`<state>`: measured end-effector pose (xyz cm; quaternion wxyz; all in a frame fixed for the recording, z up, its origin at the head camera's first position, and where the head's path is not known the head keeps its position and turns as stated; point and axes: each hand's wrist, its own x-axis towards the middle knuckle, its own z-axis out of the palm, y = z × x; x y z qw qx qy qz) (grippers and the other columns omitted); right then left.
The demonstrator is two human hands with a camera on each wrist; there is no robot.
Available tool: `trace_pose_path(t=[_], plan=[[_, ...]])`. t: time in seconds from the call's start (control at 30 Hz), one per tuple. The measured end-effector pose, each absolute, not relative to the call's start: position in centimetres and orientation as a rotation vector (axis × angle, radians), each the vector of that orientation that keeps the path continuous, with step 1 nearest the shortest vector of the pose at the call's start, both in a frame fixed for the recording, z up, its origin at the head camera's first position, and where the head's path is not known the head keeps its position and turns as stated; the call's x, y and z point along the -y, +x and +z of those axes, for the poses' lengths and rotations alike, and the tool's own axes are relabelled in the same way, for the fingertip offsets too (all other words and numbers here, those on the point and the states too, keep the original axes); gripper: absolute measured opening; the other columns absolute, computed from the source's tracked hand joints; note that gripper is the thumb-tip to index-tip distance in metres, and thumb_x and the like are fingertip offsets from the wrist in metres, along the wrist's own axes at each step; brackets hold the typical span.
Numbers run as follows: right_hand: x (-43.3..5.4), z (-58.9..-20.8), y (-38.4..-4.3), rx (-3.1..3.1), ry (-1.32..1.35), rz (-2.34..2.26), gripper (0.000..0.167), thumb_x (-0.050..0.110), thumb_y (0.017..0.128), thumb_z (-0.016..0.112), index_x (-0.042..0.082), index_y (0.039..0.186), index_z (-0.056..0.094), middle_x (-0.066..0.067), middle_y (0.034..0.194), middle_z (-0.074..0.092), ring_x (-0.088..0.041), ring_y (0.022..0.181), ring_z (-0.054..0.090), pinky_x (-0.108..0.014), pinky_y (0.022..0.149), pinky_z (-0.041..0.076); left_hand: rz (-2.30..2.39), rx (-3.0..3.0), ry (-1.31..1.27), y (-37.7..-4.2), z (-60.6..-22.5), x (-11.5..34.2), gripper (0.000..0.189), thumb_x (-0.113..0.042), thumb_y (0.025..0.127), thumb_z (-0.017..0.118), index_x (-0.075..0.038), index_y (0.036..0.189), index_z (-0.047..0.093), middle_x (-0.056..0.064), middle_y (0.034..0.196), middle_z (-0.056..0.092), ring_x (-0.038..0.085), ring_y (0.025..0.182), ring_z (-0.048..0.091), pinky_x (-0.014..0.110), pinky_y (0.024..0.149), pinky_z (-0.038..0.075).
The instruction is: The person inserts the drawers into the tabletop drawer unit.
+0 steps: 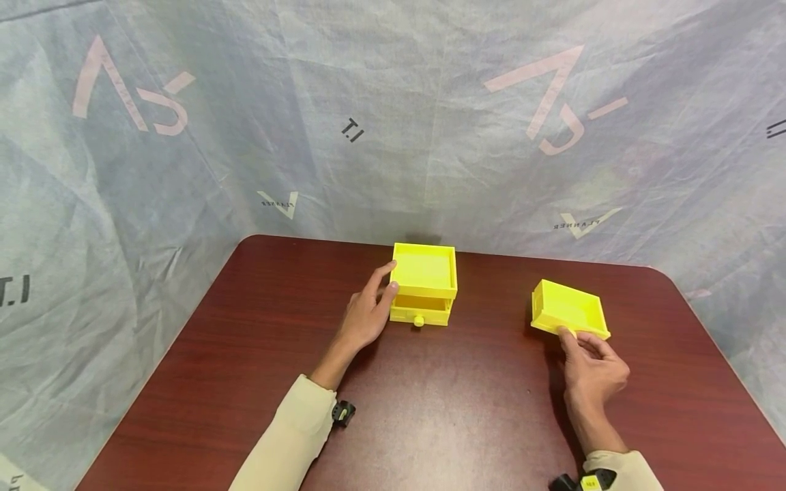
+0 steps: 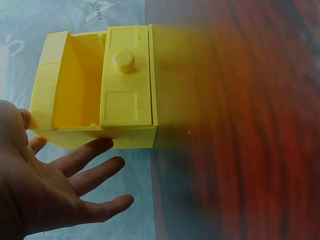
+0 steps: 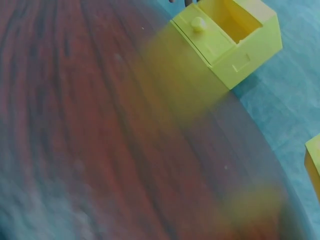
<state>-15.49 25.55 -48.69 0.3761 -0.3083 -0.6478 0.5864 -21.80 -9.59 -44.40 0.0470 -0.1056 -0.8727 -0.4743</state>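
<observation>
A small yellow drawer cabinet (image 1: 424, 269) stands near the table's back edge. Its upper slot gapes open, while a lower drawer (image 2: 126, 82) with a round knob (image 2: 123, 60) sits in the bottom slot. Against the cabinet's left side rests my left hand (image 1: 366, 315), thumb and index finger touching near the top, the other fingers spread and nearly straight in the left wrist view. My right hand (image 1: 594, 372) pinches a loose yellow drawer (image 1: 571, 308) by the middle of its front, holding it tilted. Only a sliver of that drawer (image 3: 314, 160) shows in the right wrist view.
The reddish-brown wooden table (image 1: 467, 409) has rounded back corners. Grey printed cloth (image 1: 405, 136) hangs closely behind it and along both sides. The loose drawer is to the right of the cabinet, with bare tabletop between them.
</observation>
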Motion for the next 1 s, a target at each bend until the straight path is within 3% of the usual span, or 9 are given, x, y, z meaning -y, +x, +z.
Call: trace_pose_path(t=[0.2, 0.47, 0.87, 1.0], plan=[[-24.7, -48.5, -15.2, 1.700, -0.764, 1.492, 0.030, 0.016, 0.067, 0.094, 0.000, 0.085, 0.076, 0.015, 0.060, 0.065, 0.003, 0.050, 0.062, -0.013, 0.046, 0.046, -1.450, 2.660, -0.316, -21.8, -44.5, 9.6, 0.046, -0.055, 0.104, 0.037, -0.049, 0.150, 0.034, 0.006, 0.130, 0.066, 0.027, 0.114, 0.064, 0.053, 0.085, 0.048], [-23.8, -48.4, -14.8, 1.783, -0.742, 1.445, 0.036, 0.025, 0.069, 0.094, 0.000, 0.089, 0.077, 0.019, 0.062, 0.065, 0.004, 0.053, 0.062, -0.013, 0.047, 0.047, -1.434, 2.669, -0.321, -21.9, -44.6, 9.6, 0.047, -0.057, 0.104, 0.036, -0.050, 0.151, 0.032, 0.006, 0.131, 0.065, 0.027, 0.101, 0.068, 0.046, 0.074, 0.047], [-23.1, -48.3, -14.7, 1.883, -0.703, 1.347, 0.039, 0.032, 0.070, 0.093, 0.001, 0.089, 0.079, 0.024, 0.061, 0.062, 0.008, 0.054, 0.060, -0.010, 0.051, 0.045, -1.436, 2.668, -0.321, -21.9, -44.5, 9.6, 0.048, -0.059, 0.103, 0.035, -0.050, 0.150, 0.033, 0.007, 0.130, 0.065, 0.026, 0.116, 0.064, 0.053, 0.083, 0.049], [-22.7, -48.2, -14.6, 1.895, -0.672, 1.345, 0.038, 0.031, 0.071, 0.092, 0.001, 0.089, 0.078, 0.024, 0.062, 0.063, 0.007, 0.055, 0.061, -0.010, 0.052, 0.045, -1.431, 2.663, -0.325, -21.9, -44.4, 9.6, 0.048, -0.059, 0.103, 0.034, -0.050, 0.151, 0.033, 0.007, 0.131, 0.065, 0.026, 0.115, 0.064, 0.051, 0.080, 0.049]])
